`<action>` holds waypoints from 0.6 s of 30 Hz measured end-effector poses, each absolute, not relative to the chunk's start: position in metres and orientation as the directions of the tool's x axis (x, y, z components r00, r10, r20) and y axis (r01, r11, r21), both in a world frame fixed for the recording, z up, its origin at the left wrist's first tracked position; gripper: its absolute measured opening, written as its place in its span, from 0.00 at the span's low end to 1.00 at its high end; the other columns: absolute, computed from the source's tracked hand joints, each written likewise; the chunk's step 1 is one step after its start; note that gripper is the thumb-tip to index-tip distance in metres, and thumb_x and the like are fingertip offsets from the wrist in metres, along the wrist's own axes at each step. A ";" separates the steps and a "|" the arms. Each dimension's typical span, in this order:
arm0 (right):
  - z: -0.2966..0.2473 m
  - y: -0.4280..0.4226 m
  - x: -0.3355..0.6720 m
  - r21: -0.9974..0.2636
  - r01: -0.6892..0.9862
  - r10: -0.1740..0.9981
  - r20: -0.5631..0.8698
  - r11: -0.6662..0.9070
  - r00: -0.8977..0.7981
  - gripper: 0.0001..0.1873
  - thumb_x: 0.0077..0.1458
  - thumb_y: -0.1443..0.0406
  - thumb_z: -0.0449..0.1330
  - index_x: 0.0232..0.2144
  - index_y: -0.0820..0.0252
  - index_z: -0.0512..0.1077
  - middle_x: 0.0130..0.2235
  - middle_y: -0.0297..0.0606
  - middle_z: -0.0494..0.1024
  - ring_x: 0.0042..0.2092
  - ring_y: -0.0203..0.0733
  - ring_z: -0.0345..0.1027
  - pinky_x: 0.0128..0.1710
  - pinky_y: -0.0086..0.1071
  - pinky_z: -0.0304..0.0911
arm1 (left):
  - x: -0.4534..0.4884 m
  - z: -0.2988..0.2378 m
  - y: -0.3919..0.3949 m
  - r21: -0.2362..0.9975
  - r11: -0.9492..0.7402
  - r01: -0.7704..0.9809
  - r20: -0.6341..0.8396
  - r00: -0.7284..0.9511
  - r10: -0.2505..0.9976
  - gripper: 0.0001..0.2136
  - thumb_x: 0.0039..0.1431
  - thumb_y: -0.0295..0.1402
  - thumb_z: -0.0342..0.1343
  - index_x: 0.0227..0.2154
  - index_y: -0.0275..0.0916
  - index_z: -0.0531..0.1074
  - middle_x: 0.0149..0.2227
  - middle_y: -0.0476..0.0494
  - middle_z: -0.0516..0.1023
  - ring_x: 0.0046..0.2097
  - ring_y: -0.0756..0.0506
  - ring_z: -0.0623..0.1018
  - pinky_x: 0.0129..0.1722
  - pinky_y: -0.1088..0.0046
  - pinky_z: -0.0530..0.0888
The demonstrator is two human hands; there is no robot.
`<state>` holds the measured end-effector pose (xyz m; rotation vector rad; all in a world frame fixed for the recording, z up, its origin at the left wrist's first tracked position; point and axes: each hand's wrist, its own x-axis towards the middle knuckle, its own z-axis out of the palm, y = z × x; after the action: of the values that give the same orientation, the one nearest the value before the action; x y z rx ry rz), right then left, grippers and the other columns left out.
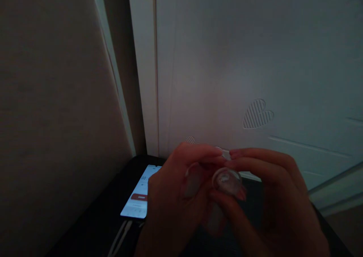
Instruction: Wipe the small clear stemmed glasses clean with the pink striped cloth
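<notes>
Both hands meet in the lower middle of the head view, fingertips close together. Between the thumb and fingers of my right hand [272, 189] is a small clear rounded piece [227, 181] with a reddish edge; dim light hides its exact kind. My left hand [181, 189] is curled beside it, thumb and index finger bent around a pale, see-through part [192, 183] with pinkish edges. Whether the two parts belong to one object I cannot tell. Below the fingers hangs another pale, blurred part [214, 219].
A phone [138, 204] with a lit screen lies left of the hands on a dark surface [93, 219], with a white cable [120, 236] near its lower end. Behind stands a white panel [212, 79] with an embossed heart [258, 115]. A wall [56, 79] rises at left.
</notes>
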<state>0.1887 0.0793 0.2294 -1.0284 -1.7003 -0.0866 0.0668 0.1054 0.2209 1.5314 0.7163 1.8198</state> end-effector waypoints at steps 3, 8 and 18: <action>0.229 0.079 0.188 -0.417 0.673 0.592 0.805 0.611 -0.039 0.17 0.47 0.71 0.62 0.39 0.51 0.67 0.42 0.30 0.67 0.44 0.34 0.66 0.47 0.25 0.61 | 0.063 0.221 0.108 0.754 -0.648 -0.103 0.642 -0.093 0.761 0.19 0.45 0.17 0.62 0.34 0.51 0.75 0.32 0.57 0.79 0.34 0.51 0.78 0.34 0.80 0.75; 0.231 0.082 0.189 -0.353 0.718 0.570 0.818 0.600 -0.074 0.16 0.48 0.70 0.62 0.40 0.52 0.66 0.42 0.31 0.67 0.45 0.33 0.64 0.46 0.22 0.61 | 0.062 0.218 0.108 0.753 -0.657 0.045 0.657 -0.117 0.745 0.16 0.44 0.19 0.64 0.32 0.51 0.75 0.31 0.58 0.79 0.34 0.51 0.78 0.34 0.82 0.73; 0.224 0.082 0.201 -0.487 0.502 0.581 0.813 0.714 -0.037 0.20 0.48 0.76 0.60 0.42 0.54 0.64 0.43 0.35 0.69 0.45 0.38 0.66 0.43 0.30 0.64 | 0.048 0.207 0.131 0.622 -0.618 0.481 0.738 -0.098 0.668 0.13 0.52 0.21 0.58 0.35 0.47 0.74 0.31 0.56 0.74 0.33 0.52 0.74 0.35 0.78 0.69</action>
<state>0.2009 0.0819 0.2236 -0.8786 -1.6795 0.0785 0.0477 0.1308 0.2072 1.9986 1.2890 1.8066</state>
